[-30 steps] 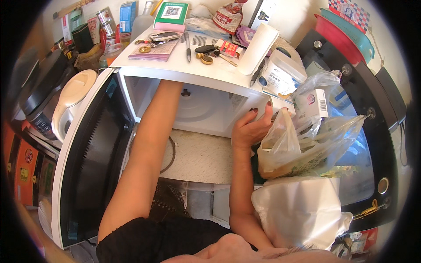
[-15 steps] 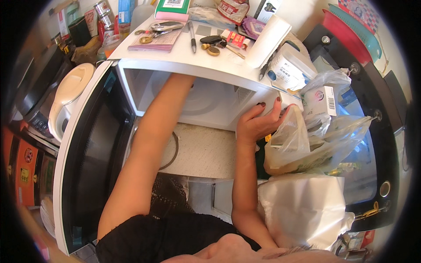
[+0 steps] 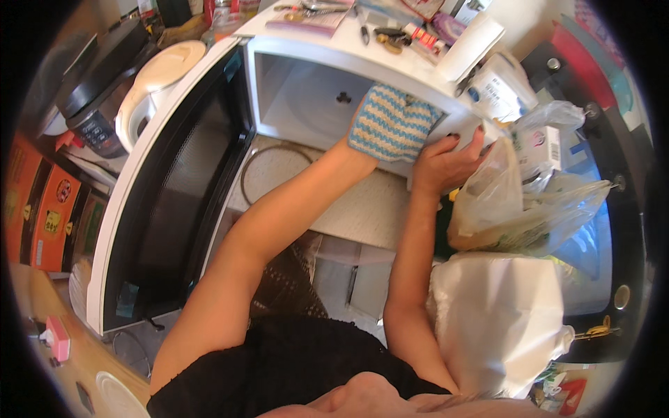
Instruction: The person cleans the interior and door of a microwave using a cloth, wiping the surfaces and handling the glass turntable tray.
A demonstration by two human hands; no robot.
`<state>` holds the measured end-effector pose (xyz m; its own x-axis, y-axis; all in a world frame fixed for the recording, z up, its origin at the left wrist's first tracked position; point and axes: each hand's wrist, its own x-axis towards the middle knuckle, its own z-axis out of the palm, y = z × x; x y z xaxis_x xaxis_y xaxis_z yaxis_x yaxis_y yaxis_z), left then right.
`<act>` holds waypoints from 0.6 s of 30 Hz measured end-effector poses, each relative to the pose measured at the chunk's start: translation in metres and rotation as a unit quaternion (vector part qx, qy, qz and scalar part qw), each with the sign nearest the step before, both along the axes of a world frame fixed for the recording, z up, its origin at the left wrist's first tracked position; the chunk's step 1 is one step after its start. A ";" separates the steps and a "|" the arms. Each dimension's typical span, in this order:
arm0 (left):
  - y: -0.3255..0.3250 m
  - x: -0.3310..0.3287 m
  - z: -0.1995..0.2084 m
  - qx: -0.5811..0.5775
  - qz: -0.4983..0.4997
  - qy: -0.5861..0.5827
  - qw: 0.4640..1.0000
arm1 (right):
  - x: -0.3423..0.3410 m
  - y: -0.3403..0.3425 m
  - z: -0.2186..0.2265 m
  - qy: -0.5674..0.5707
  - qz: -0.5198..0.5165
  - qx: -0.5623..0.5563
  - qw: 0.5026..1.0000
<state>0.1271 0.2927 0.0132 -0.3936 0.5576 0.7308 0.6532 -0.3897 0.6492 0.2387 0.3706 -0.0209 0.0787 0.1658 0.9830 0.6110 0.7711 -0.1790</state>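
A white microwave [image 3: 334,52] stands with its dark door [image 3: 188,188] swung wide to the left. In its cavity a small dark drive hub [image 3: 343,97] shows on the pale floor. My left hand [image 3: 357,143] is at the cavity's right front edge, mostly covered by a blue-and-white striped cloth [image 3: 394,125] that it holds; its fingers are hidden. My right hand [image 3: 437,165] is by the microwave's right front corner, beside a clear plastic bag [image 3: 481,209]. Its fingers are bent and apart, with nothing visible in them.
On top of the microwave lie a pen [image 3: 365,35], keys [image 3: 390,38], a paper roll [image 3: 474,45] and a white tub [image 3: 502,90]. A thin dark ring or cable [image 3: 245,174] curves over the counter below. At the right stands a white bag [image 3: 495,320]; a black appliance [image 3: 97,83] is at the left.
My left hand has come from deep inside the cavity to its right front edge, bringing the striped cloth into sight. My right hand stays by the corner. The view has shifted.
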 end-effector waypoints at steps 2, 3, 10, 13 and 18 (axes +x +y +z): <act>-0.023 0.001 -0.011 -0.035 0.123 0.192 0.973 | 0.001 -0.003 0.002 -0.007 -0.015 -0.014 1.000; -0.031 0.003 -0.017 -0.046 0.135 0.215 0.966 | 0.003 -0.002 0.002 -0.012 -0.007 -0.012 1.000; -0.077 0.013 -0.106 0.140 -0.368 -0.592 0.703 | 0.010 0.001 0.003 -0.052 -0.069 0.068 0.994; -0.098 0.028 -0.160 0.066 -0.328 -0.714 0.615 | 0.009 0.005 0.002 -0.058 -0.090 0.105 0.989; -0.131 0.067 -0.224 -0.039 -0.304 -0.798 0.519 | 0.006 0.009 0.001 -0.061 -0.094 0.110 0.988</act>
